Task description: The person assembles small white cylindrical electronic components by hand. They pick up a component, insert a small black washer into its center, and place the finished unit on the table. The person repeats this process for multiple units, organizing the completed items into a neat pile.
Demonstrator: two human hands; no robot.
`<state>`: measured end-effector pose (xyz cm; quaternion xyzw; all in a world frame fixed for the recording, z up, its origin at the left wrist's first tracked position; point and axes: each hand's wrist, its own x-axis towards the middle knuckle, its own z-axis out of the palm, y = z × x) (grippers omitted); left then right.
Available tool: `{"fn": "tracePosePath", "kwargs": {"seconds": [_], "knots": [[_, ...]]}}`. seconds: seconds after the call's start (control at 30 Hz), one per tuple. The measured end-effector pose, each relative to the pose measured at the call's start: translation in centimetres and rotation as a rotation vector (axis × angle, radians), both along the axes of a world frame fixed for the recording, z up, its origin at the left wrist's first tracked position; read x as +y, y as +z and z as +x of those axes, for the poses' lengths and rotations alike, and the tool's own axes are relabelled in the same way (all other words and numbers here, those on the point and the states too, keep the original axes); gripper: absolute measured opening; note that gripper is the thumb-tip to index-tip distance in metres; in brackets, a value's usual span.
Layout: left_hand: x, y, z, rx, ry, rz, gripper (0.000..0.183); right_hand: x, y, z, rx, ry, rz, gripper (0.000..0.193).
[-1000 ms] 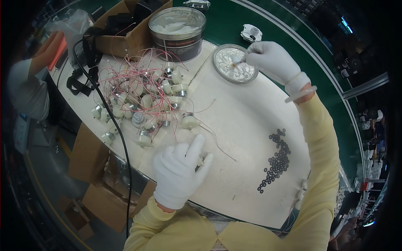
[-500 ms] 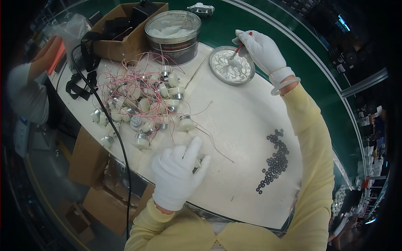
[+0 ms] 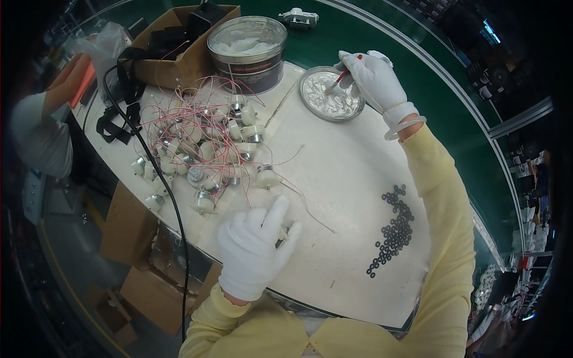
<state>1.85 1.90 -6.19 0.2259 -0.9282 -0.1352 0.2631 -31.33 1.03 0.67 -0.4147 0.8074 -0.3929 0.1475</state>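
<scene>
My left hand (image 3: pixel 253 247), in a white glove, is closed around a small motor (image 3: pixel 285 231) near the table's front edge; fingers hide most of it. Just beyond lies a heap of motors (image 3: pixel 206 149) with cream plastic housings, silver bodies and tangled red and white wires. In my gloved right hand (image 3: pixel 376 77) is a red-handled brush (image 3: pixel 342 77), slanting down to the left. Its bristle end touches the whitish grease in a shallow round metal lid (image 3: pixel 322 116) at the far side of the table.
A tub of white grease (image 3: pixel 248 68) stands beside a cardboard box (image 3: pixel 173 70) of black parts. Small black rings (image 3: pixel 394 230) lie scattered at right. A black cable (image 3: pixel 170 203) crosses the left edge. Behind runs a green belt (image 3: pixel 441 107) carrying a white part (image 3: pixel 299 18). Another person's arm (image 3: pixel 57 92) is at left.
My right hand has lowered a little, and the brush end has shifted slightly lower in the lid. The white part on the belt has moved right. My left hand keeps its grip.
</scene>
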Motion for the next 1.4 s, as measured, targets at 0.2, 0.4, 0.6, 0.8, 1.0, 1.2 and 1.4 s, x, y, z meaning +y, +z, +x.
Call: {"fn": "tracePosePath", "kwargs": {"seconds": [0.2, 0.4, 0.6, 0.8, 1.0, 1.2, 1.4], "knots": [[0.0, -0.2, 0.0, 0.001, 0.006, -0.005, 0.048, 0.5, 0.3, 0.1, 0.041, 0.015, 0.047, 0.049], [0.1, 0.1, -0.1, -0.034, 0.023, -0.009, 0.046, 1.2, 0.8, -0.1, 0.017, 0.010, 0.066, 0.048], [0.1, 0.3, -0.1, -0.043, 0.028, 0.001, 0.045, 1.0, 0.4, -0.1, 0.008, -0.053, -0.087, 0.048], [-0.1, 0.3, -0.3, -0.017, 0.017, -0.041, 0.042, 1.0, -0.4, -0.6, 0.086, -0.063, 0.019, 0.049], [-0.1, 0.1, -0.2, 0.006, 0.014, -0.051, 0.043, 1.9, 0.7, -0.4, 0.064, -0.046, 0.071, 0.048], [-0.2, 0.1, -0.2, 0.011, 0.016, -0.048, 0.043, 2.6, 0.8, -0.3, -0.008, 0.021, -0.110, 0.041], [-0.2, 0.2, -0.2, -0.011, 0.012, -0.026, 0.042, 3.0, -0.3, -1.4, 0.111, 0.142, -0.054, 0.035]]}}
